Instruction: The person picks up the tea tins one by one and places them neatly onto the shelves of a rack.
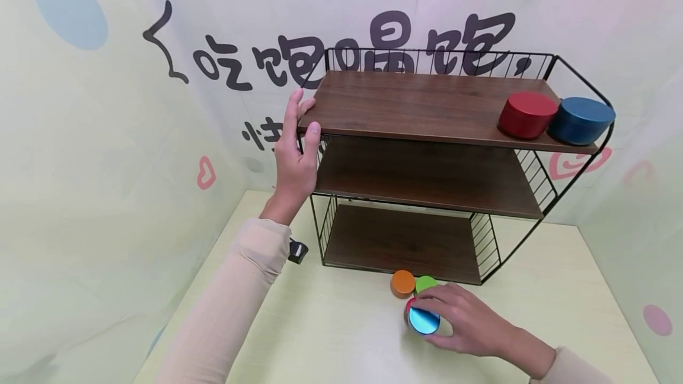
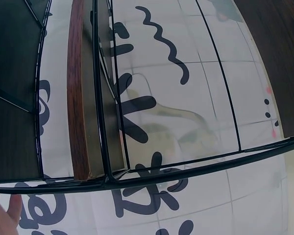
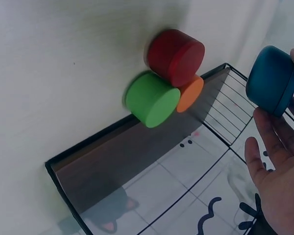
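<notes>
My right hand (image 1: 469,320) pinches a small round blue tin (image 1: 424,320) between thumb and fingers, with its lid facing up. In the right wrist view the tin (image 3: 272,81) is held clear of the table. A red tin (image 3: 174,56) stands on the table, mostly hidden under the blue one in the head view. Close by are a green tin (image 1: 425,284) and an orange tin (image 1: 402,284), before the rack's bottom shelf. My left hand (image 1: 296,162) rests with extended fingers against the left front corner of the rack's top shelf (image 1: 405,105).
The three-tier rack has brown boards and black wire sides. Larger red (image 1: 528,114) and blue (image 1: 581,120) tins sit at the top shelf's right end. A small black object (image 1: 297,251) lies left of the rack. Printed cloth walls (image 1: 107,153) surround the pale table (image 1: 320,325).
</notes>
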